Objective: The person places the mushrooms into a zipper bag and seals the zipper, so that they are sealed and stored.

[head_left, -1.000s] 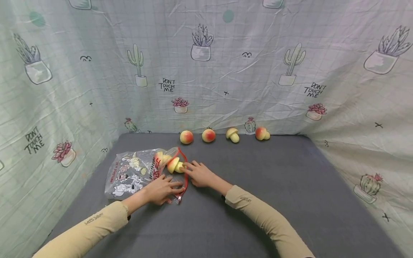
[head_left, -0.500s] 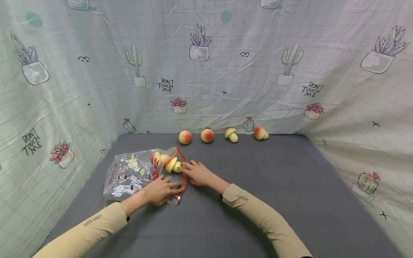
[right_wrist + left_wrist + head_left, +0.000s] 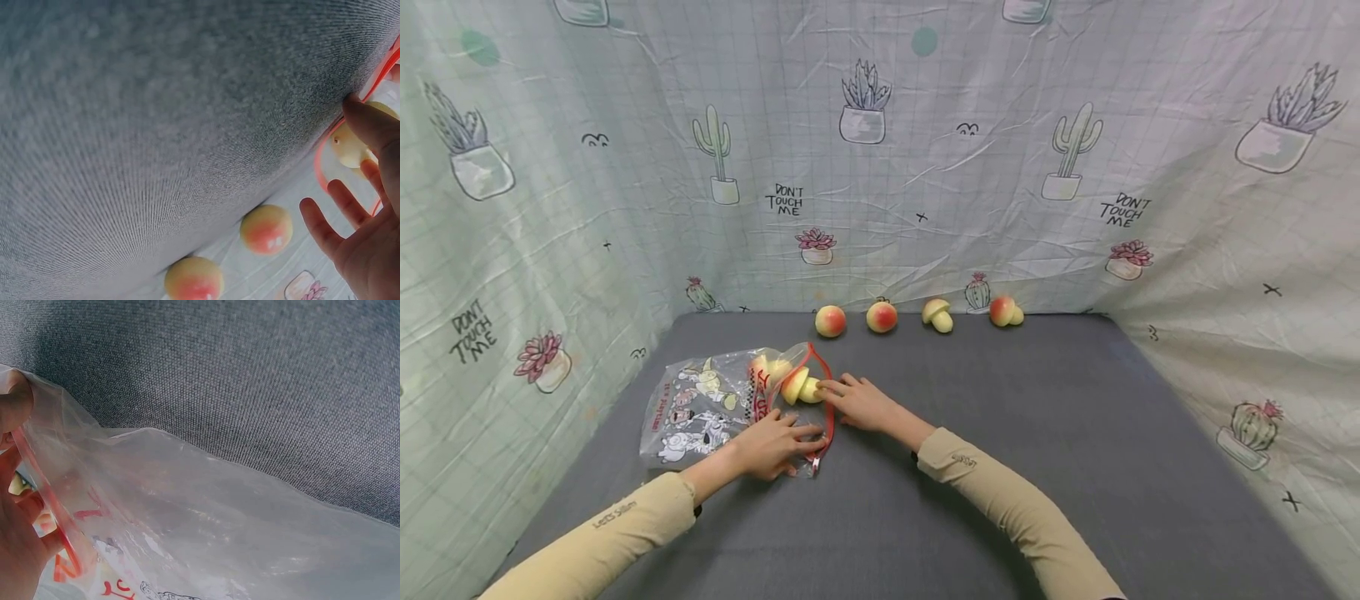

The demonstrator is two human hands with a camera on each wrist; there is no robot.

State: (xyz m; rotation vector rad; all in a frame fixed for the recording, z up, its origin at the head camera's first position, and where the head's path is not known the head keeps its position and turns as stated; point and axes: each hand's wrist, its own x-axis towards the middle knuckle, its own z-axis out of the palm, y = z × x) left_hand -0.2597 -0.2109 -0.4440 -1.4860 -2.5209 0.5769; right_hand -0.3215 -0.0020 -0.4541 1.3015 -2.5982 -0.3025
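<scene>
A clear plastic zip bag (image 3: 662, 408) with cartoon prints and a red zip edge lies at the left of the table. My left hand (image 3: 775, 446) grips the bag at its near mouth corner; its fingers show around the red edge in the left wrist view. One pale yellow toy mushroom (image 3: 797, 385) lies at the mouth, its cap inside. Behind it, deeper in the bag, is another toy mushroom (image 3: 769, 368). With its fingers mostly straight and spread, my right hand (image 3: 865, 406) touches the stem end of the mushroom at the mouth.
Along the back of the grey table (image 3: 1000, 433) stand two round red-and-yellow pieces, the left one (image 3: 831, 322) and the right one (image 3: 882, 317). Further right are a yellow toy mushroom (image 3: 937, 315) and a red-capped one (image 3: 1006, 311). A printed curtain (image 3: 880, 208) encloses the back and sides.
The mushroom at the mouth has shifted slightly left, further into the bag, with my right fingertips staying at its stem. My left hand keeps its place; the head view has shifted a little.
</scene>
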